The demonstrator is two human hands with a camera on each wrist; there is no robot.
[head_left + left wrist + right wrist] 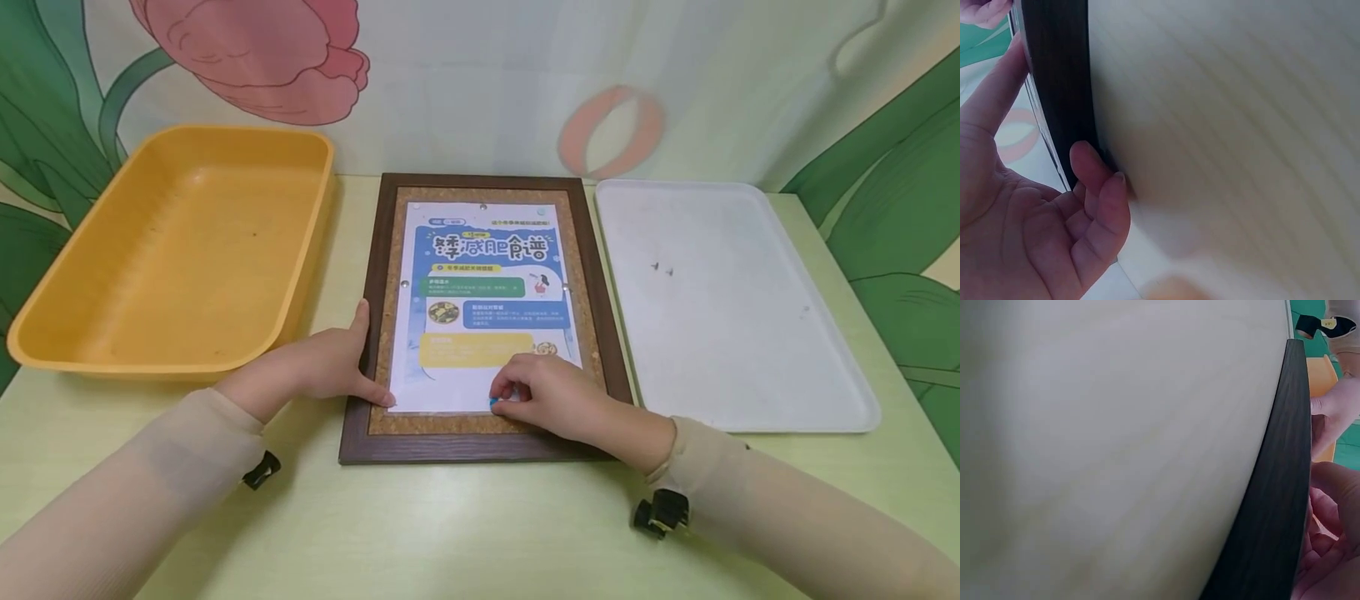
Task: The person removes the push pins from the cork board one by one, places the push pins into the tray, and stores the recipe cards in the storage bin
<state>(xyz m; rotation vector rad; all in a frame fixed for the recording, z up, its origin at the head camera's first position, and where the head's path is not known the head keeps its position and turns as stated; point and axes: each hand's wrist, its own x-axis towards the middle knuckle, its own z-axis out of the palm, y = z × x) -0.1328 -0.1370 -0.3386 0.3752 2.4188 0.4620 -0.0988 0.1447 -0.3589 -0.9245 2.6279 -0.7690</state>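
Note:
A printed poster [465,389] lies on a cork board [435,425] with a dark wooden frame [480,450]. Several tacks [483,207] show along its top and side edges. My left hand [330,362] holds the board at its left side: the thumb presses the poster's lower left corner, and in the left wrist view the curled fingers [1104,206] rest against the frame's outer side. With thumb and index finger, my right hand [558,396] pinches a small blue pushpin [493,402] over the poster's bottom edge. The pin's point is hidden.
To the left stands a deep yellow tub [225,250]. A shallow white tray [735,350] lies to the right, with several small tacks [670,272] on it. Behind the table [450,533] hangs a pale curtain [465,92] with a flower print.

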